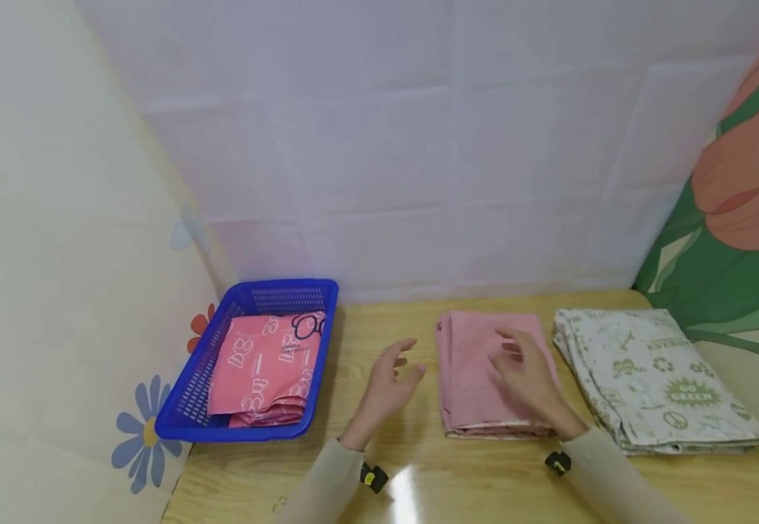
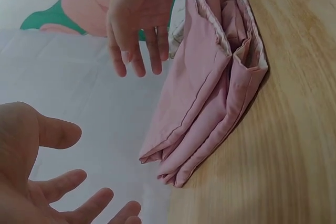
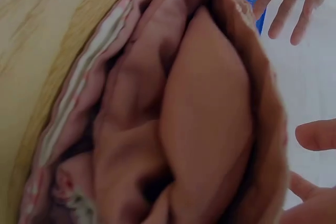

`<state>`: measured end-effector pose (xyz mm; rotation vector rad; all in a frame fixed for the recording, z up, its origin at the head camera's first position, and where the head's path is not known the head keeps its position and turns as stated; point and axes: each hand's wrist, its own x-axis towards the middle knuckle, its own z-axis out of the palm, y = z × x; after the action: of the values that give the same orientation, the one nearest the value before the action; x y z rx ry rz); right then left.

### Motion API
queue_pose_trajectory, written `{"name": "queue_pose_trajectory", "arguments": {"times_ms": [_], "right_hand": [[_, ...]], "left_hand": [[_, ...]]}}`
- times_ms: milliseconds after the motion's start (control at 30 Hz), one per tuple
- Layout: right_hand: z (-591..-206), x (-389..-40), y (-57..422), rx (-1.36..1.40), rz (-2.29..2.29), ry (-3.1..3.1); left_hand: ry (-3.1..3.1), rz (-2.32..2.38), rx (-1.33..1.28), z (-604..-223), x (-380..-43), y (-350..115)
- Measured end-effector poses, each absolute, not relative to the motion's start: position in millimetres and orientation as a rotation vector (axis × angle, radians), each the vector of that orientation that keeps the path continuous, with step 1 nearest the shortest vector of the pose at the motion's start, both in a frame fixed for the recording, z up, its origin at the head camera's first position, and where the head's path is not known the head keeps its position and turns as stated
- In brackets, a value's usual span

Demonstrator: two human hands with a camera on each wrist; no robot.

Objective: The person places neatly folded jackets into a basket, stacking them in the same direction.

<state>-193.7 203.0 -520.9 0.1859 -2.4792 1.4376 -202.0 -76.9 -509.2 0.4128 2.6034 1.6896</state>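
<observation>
Pink fabric, folded into a thick stack of layers: this plain pink cloth point(image 1: 471, 364) is being carried by the wood-grain tabletop point(image 1: 386, 320), right of the middle and close to the far edge. Pale, pink-patterned lining is being exposed along its folded side in the right wrist view.

The right hand point(image 1: 525, 371) is being held over the right part of the plain pink cloth, fingers loosely bent and parted from the thumb, nothing being gripped; whether the cloth is being touched cannot be told. The left hand point(image 1: 387, 389) is being held between this cloth and the blue basket, thumb and fingers spread, likewise gripping nothing.

The blue perforated plastic basket point(image 1: 248, 434) is being supported at the tabletop's far left corner. Inside it, a folded pink cloth with white line prints point(image 1: 255, 364) is being contained, a dark outlined motif being shown near its upper right corner.

Toward the tabletop's right edge, near the far right corner, a folded white cloth with green prints point(image 1: 648, 378) is being supported; "GO GREEN" is being displayed on its upper face. The far edge is being backed by a creased whitish sheet point(image 1: 386, 145).
</observation>
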Motion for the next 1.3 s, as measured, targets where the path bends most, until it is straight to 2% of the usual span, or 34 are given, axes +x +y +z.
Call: {"name": "queue_pose_trajectory", "arguments": {"times_ms": [333,700,1300], "right_hand": [[-524.8,-186.2,218.4,0.157,1.332,-2.509],[-530.0,-181.4,238.9,0.140,1.180,-2.470],[-546.2,-177.4,260.3,0.028,1.225,-2.579]], "left_hand": [[2.584,1.678,0.398,-522.1,-202.0,-47.2],[2.591,1.668,0.496,-534.0,-206.0,-31.6],[2.575,1.547,0.455,-553.5,-217.1,-9.1]]}}
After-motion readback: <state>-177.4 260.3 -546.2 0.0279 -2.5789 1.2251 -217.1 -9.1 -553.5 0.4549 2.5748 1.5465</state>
